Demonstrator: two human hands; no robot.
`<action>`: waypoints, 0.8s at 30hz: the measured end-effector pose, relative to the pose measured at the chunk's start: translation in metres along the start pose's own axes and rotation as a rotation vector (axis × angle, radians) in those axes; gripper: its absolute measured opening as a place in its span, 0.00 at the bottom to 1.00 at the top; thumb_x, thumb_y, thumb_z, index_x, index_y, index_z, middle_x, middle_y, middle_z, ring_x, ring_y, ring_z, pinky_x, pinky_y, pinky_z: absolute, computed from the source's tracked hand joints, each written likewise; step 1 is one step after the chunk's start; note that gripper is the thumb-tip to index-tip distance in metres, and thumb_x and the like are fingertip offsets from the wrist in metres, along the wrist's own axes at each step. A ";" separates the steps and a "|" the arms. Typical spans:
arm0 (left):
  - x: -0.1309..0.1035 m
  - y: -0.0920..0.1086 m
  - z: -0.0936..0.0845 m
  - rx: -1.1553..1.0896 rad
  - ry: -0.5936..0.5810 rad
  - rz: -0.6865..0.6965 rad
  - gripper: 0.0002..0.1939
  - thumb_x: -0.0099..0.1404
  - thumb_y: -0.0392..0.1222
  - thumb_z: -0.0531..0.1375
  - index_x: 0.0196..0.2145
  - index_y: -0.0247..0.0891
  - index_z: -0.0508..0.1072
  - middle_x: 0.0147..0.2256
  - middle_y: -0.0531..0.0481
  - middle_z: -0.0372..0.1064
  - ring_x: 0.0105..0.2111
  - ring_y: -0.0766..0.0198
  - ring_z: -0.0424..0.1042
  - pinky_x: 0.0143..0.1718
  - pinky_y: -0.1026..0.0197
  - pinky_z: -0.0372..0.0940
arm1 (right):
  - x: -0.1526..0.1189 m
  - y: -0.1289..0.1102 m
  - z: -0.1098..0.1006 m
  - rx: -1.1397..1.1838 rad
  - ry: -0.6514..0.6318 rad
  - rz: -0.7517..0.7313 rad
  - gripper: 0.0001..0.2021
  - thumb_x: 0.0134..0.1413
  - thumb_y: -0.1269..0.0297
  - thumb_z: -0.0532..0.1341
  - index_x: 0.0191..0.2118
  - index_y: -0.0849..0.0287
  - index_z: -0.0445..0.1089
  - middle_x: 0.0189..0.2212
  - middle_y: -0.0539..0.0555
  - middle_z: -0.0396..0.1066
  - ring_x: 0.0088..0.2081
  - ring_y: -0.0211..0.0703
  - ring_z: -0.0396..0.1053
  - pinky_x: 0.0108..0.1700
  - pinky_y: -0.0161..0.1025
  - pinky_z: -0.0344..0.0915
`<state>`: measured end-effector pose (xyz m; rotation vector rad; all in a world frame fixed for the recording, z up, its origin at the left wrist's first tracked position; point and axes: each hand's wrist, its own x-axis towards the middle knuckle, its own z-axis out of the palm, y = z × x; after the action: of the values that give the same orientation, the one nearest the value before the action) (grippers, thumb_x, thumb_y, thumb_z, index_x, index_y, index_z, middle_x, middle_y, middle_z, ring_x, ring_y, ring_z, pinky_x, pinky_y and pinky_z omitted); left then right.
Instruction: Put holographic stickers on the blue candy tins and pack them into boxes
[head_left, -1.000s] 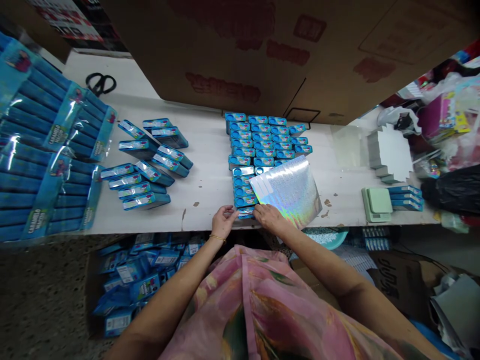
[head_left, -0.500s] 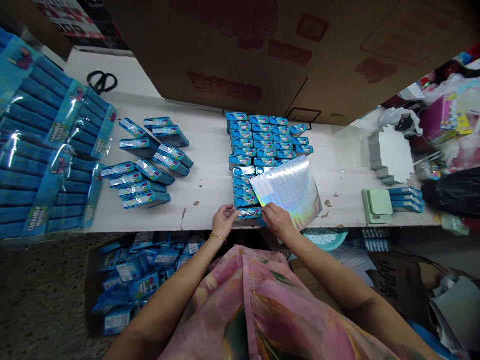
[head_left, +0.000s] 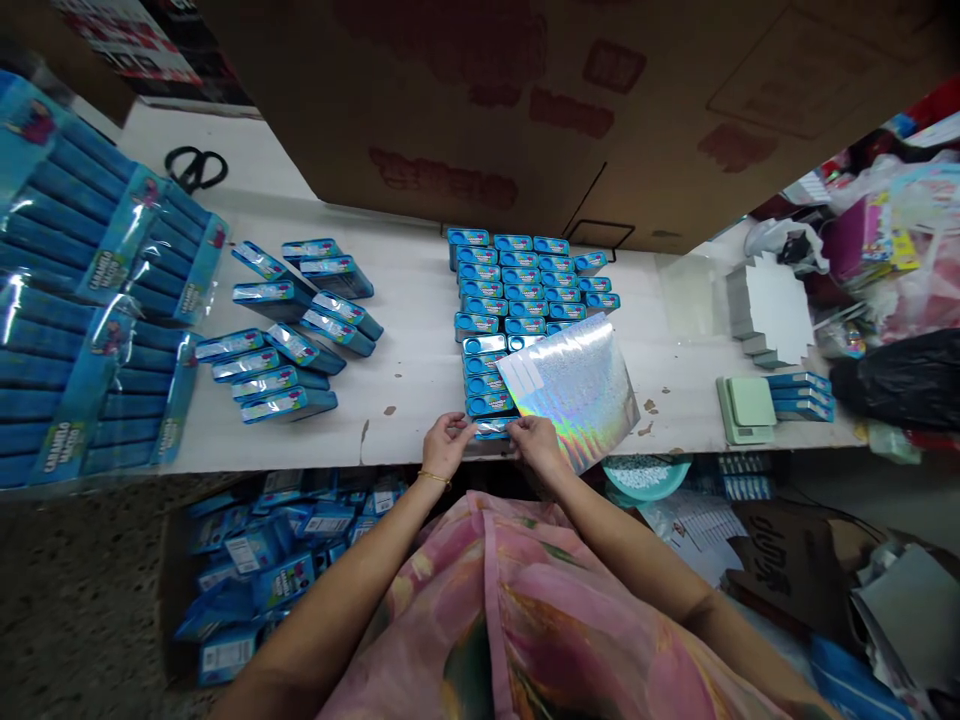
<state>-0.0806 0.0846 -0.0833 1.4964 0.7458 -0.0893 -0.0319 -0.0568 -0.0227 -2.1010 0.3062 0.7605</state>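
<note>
At the table's front edge, a small blue box (head_left: pixel 493 430) lies at the near end of a column of similar boxes (head_left: pixel 487 384). My left hand (head_left: pixel 445 446) is closed, thumb and fingers pinched at the box's left end. My right hand (head_left: pixel 538 442) pinches its right end. Whether a thin sticker is also between the fingers is too small to tell. A shiny silver sticker sheet (head_left: pixel 577 385) lies slanted beside my right hand, overlapping some boxes. Its upper left corner carries pale blank strips.
More blue boxes (head_left: pixel 285 330) stand in loose groups at left, near wrapped packs (head_left: pixel 67 300) and black scissors (head_left: pixel 196 168). A large cardboard box (head_left: pixel 465 120) walls off the back. At right are a green scale (head_left: pixel 744 410) and white card stack (head_left: pixel 776 310). Below sits a turquoise bowl (head_left: pixel 679 478).
My right hand has moved slightly left, away from the sticker sheet's edge and closer in on the box's right end. My left hand keeps its place there. The view has shifted slightly.
</note>
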 end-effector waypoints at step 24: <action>-0.008 0.039 -0.009 0.722 -0.065 0.668 0.17 0.56 0.43 0.54 0.44 0.39 0.67 0.39 0.45 0.61 0.41 0.56 0.60 0.43 0.54 0.56 | -0.006 0.025 0.006 0.139 0.015 -0.315 0.09 0.48 0.60 0.53 0.26 0.59 0.64 0.16 0.45 0.58 0.18 0.32 0.55 0.20 0.29 0.53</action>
<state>-0.0707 0.0945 -0.0447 2.3499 0.1122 0.1127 -0.0506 -0.0671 -0.0375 -1.9623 0.0315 0.5211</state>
